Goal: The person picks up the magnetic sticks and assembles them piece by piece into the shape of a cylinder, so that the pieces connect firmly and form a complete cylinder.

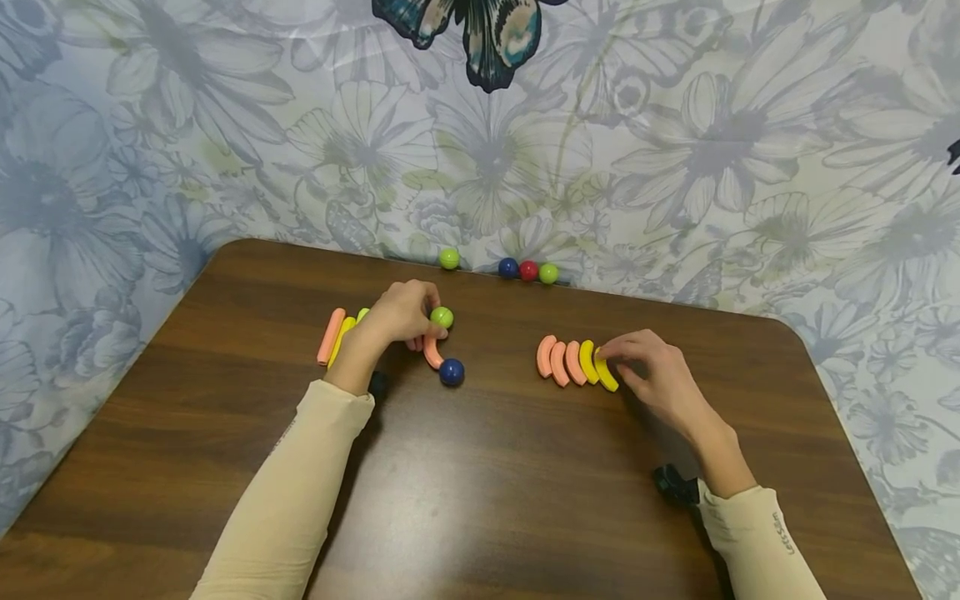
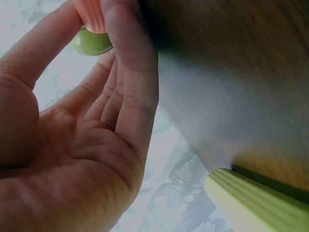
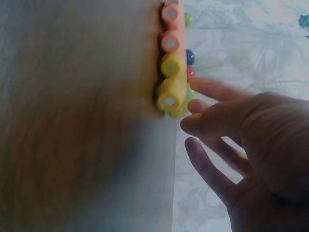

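Observation:
My left hand [image 1: 405,315] pinches a curved salmon stick [image 1: 432,352] between thumb and index finger; in the left wrist view the ribbed stick [image 2: 91,14] shows between the fingertips. A green ball [image 1: 442,317] is at its upper end, and a dark blue ball [image 1: 452,372] touches the lower end. My right hand [image 1: 660,375] is beside the outermost curved yellow stick [image 1: 606,373], its index fingertip at the top of it and its thumb apart. That stick ends a row with another yellow stick [image 1: 588,362] and salmon sticks [image 1: 558,363]. Metal discs show in their ends in the right wrist view.
Left of my left hand lie a straight salmon stick [image 1: 331,337], a yellow stick [image 1: 342,338] and a light green stick [image 2: 246,195], partly hidden. Along the table's back edge sit a green ball [image 1: 449,258], a blue ball [image 1: 508,267], a red ball [image 1: 528,271] and another green ball [image 1: 548,273].

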Demonstrator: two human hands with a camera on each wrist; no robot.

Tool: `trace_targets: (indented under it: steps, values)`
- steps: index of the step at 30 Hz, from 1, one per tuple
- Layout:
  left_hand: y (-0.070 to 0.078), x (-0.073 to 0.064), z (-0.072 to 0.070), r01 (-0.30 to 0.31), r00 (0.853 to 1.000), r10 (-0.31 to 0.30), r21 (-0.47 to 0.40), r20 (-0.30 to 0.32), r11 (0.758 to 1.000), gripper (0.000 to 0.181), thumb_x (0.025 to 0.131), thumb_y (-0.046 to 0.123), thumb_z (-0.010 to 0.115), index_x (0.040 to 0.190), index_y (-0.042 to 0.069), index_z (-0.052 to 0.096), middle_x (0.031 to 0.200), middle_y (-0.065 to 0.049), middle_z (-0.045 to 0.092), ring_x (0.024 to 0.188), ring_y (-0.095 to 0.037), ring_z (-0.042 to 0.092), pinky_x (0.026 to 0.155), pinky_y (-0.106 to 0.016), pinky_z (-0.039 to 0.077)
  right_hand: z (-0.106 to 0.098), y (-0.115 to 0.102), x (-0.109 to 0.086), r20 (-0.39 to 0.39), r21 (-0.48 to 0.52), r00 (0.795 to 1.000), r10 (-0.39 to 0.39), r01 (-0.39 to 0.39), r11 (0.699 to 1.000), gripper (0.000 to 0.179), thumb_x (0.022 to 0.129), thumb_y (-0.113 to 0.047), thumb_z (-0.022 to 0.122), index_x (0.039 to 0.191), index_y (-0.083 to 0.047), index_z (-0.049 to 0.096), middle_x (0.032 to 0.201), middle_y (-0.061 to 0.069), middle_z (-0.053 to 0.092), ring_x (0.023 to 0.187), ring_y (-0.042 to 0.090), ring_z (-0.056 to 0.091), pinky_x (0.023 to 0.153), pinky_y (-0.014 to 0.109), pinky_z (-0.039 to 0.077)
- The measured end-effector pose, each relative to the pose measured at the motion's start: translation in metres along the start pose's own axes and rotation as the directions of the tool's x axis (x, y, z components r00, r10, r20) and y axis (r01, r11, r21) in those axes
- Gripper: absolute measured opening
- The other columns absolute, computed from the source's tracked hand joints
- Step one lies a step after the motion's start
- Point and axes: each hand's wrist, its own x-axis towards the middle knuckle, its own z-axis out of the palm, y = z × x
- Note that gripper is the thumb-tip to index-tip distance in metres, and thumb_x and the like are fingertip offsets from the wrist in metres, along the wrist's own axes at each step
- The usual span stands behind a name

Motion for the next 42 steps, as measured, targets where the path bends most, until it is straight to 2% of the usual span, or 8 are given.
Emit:
trace_targets:
  steps: [5, 11, 15, 21, 28, 36, 42]
  values:
    - [-0.002, -0.001, -0.004, 0.012, 1.000, -0.012, -0.006, -0.007, 1.000, 0.032, 0.089, 0.011, 0.085, 0.111, 0.002, 0.063, 0.079, -0.015, 0.071, 0.055, -0.018, 0.070, 0.057, -0.033, 0.060, 0.001, 0.006, 0.003, 0.076, -0.032, 0.996, -0.051, 0.054, 0.998, 0.035, 0.083, 0.016, 0.078, 0.106, -0.011, 0.082, 0.125, 0.011, 0.070, 0.122, 0.033, 0.059, 0.096, 0.056, 0.054]
    - [-0.003, -0.003, -0.005, 0.010, 1.000, -0.010, -0.015, -0.004, 1.000, 0.033, 0.089, 0.010, 0.085, 0.111, 0.001, 0.063, 0.080, -0.015, 0.070, 0.056, -0.018, 0.070, 0.057, -0.032, 0.060, -0.010, 0.015, 0.000, 0.156, -0.052, 0.988, 0.015, -0.007, 0.999, 0.035, 0.084, 0.013, 0.080, 0.109, -0.012, 0.081, 0.121, 0.010, 0.072, 0.120, 0.035, 0.062, 0.098, 0.058, 0.054]
    - [-0.003, -0.002, -0.004, 0.008, 1.000, -0.008, -0.033, 0.000, 0.999, 0.033, 0.089, 0.010, 0.085, 0.112, 0.001, 0.063, 0.079, -0.014, 0.070, 0.057, -0.019, 0.071, 0.057, -0.033, 0.061, -0.021, 0.026, -0.008, 0.166, -0.048, 0.984, 0.068, -0.061, 0.997, 0.035, 0.083, 0.012, 0.080, 0.110, -0.010, 0.080, 0.117, 0.010, 0.075, 0.113, 0.036, 0.068, 0.094, 0.058, 0.056]
    - [-0.002, -0.001, -0.002, -0.002, 1.000, 0.003, -0.038, 0.006, 0.999, 0.033, 0.089, 0.010, 0.085, 0.112, 0.001, 0.062, 0.078, -0.013, 0.070, 0.056, -0.019, 0.070, 0.057, -0.032, 0.060, -0.031, 0.041, -0.019, 0.122, -0.075, 0.983, 0.135, -0.126, 0.989, 0.036, 0.082, 0.009, 0.083, 0.113, -0.011, 0.080, 0.115, 0.009, 0.076, 0.105, 0.035, 0.072, 0.090, 0.057, 0.058]
    - [-0.001, 0.002, 0.000, -0.004, 1.000, 0.004, -0.019, 0.002, 1.000, 0.033, 0.089, 0.011, 0.085, 0.111, 0.002, 0.063, 0.080, -0.013, 0.070, 0.056, -0.019, 0.070, 0.055, -0.031, 0.059, -0.032, 0.047, -0.019, 0.073, -0.069, 0.985, 0.159, -0.154, 0.986, 0.031, 0.087, 0.002, 0.083, 0.115, -0.011, 0.079, 0.113, 0.008, 0.076, 0.100, 0.032, 0.074, 0.085, 0.054, 0.059]
    - [0.000, 0.001, 0.003, -0.022, 1.000, 0.022, -0.003, -0.002, 1.000, 0.031, 0.089, 0.010, 0.085, 0.111, 0.003, 0.064, 0.078, -0.011, 0.069, 0.056, -0.020, 0.069, 0.054, -0.031, 0.058, -0.022, 0.042, -0.007, -0.009, -0.038, 0.986, 0.165, -0.165, 0.986, 0.023, 0.090, -0.009, 0.084, 0.113, -0.011, 0.080, 0.108, 0.006, 0.078, 0.096, 0.027, 0.073, 0.081, 0.048, 0.060]
    - [0.002, 0.001, 0.003, -0.056, 0.997, 0.058, 0.041, -0.043, 0.998, 0.030, 0.087, 0.010, 0.087, 0.107, 0.006, 0.066, 0.072, -0.008, 0.068, 0.055, -0.020, 0.068, 0.051, -0.028, 0.054, -0.015, 0.031, 0.009, -0.099, 0.015, 0.979, 0.177, -0.176, 0.984, 0.022, 0.092, -0.007, 0.082, 0.113, -0.007, 0.078, 0.105, 0.010, 0.076, 0.090, 0.030, 0.075, 0.077, 0.050, 0.063]
